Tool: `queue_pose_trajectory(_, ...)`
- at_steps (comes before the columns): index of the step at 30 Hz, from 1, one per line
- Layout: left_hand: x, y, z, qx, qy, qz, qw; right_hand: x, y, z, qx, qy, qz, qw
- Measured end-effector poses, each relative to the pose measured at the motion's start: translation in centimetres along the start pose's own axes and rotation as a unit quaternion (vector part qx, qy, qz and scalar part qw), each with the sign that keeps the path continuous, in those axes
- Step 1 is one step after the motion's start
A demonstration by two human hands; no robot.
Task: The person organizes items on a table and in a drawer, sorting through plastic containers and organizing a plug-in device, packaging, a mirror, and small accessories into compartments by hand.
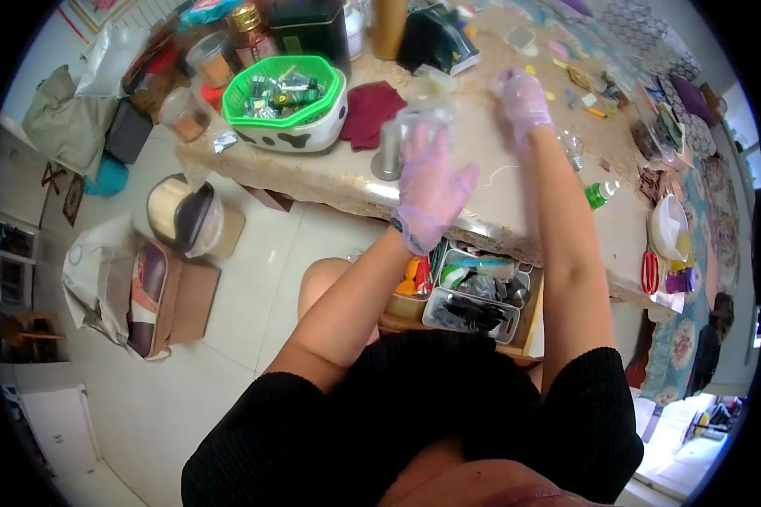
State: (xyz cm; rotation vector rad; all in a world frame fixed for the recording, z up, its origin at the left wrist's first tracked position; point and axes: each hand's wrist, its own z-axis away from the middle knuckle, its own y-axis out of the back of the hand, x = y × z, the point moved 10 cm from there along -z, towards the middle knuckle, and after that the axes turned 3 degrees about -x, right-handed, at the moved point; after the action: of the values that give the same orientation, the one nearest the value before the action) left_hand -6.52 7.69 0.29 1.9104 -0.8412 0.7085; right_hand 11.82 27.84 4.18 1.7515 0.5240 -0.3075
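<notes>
My left hand [431,186], in a thin translucent purple glove, is over the table's near edge, with its thumb spread wide. Its fingertips reach a blurred clear object [435,111], and whether they touch it is unclear. Just left of these fingers stands a grey cylindrical container [387,154]. My right hand [524,100], gloved alike, is farther forward on the table [490,198]. Motion smears its fingers, and nothing recognisable shows in them. A dark red cloth [372,114] lies beyond the grey container, beside a green-rimmed cow-patterned tub [283,135] of small packets.
An open drawer [528,317] below the table holds trays of small items. Jars [254,38] and a black box [309,34] stand at the back left. To the right are a green bottle [602,194], red scissors [649,270] and a white bowl [670,228].
</notes>
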Motion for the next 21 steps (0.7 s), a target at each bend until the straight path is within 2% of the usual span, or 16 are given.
queue_pose_trajectory(1, 0.4, -1.1, 0.2, -0.029, -0.027, -0.025, 0.999, -0.6, 0.5, 0.2, -0.005, 0.0, 0.002, 1.0)
queue_pose_trajectory(2, 1.0, -2.1, 0.5, -0.058, -0.054, -0.05, 0.996, -2.2, 1.1, 1.0, -0.013, 0.002, 0.152, 0.988)
queue_pose_trajectory(3, 1.1, -2.2, 0.7, -0.057, -0.05, -0.049, 0.996, -2.9, 1.2, 1.7, -0.019, 0.006, 0.298, 0.954)
queue_pose_trajectory(4, 1.6, -3.2, 1.1, -0.097, -0.061, -0.083, 0.99, -2.9, 1.2, 2.6, -0.021, 0.008, 0.299, 0.954)
queue_pose_trajectory(5, 2.2, -3.8, 1.5, -0.137, -0.074, -0.118, 0.981, -5.4, 2.3, 3.9, 0.067, 0.116, 0.274, 0.952)
queue_pose_trajectory(6, 2.7, -3.6, 1.7, -0.135, -0.073, -0.118, 0.981, -7.7, 3.5, 5.6, 0.153, 0.222, 0.244, 0.932)
queue_pose_trajectory(7, 3.4, -3.3, 2.0, -0.129, -0.082, -0.132, 0.98, -8.0, 3.7, 5.6, 0.153, 0.223, 0.244, 0.931)
queue_pose_trajectory(8, 3.9, -3.0, 2.2, -0.123, -0.09, -0.147, 0.977, -8.5, 2.5, 5.1, 0.033, 0.221, 0.148, 0.963)
queue_pose_trajectory(9, 3.8, -3.2, 2.3, -0.124, -0.089, -0.148, 0.977, -9.0, 0.6, 5.3, -0.088, 0.213, 0.048, 0.972)
queue_pose_trajectory(10, 3.7, -3.4, 2.4, -0.115, -0.095, -0.154, 0.977, -10.1, 0.1, 5.8, -0.088, 0.213, 0.045, 0.972)
queue_pose_trajectory(12, 3.8, -3.5, 2.4, -0.105, -0.104, -0.161, 0.976, -10.3, -2.2, 6.2, -0.184, 0.131, -0.021, 0.974)
queue_pose_trajectory(13, 3.7, -3.7, 2.3, -0.114, -0.102, -0.162, 0.975, -10.4, -3.4, 5.2, -0.161, 0.153, 0.039, 0.974)
queue_pose_trajectory(16, 4.0, -3.5, 2.1, -0.114, -0.1, -0.171, 0.974, -9.9, -6.0, 3.5, -0.127, 0.174, 0.089, 0.972)
queue_pose_trajectory(20, 4.0, -3.4, 2.3, -0.106, -0.104, -0.175, 0.973, -10.7, -4.2, 4.2, -0.094, 0.124, 0.075, 0.985)
queue_pose_trajectory(21, 3.9, -3.4, 2.3, -0.105, -0.106, -0.174, 0.973, -9.5, -4.0, 3.2, -0.058, 0.094, 0.017, 0.994)
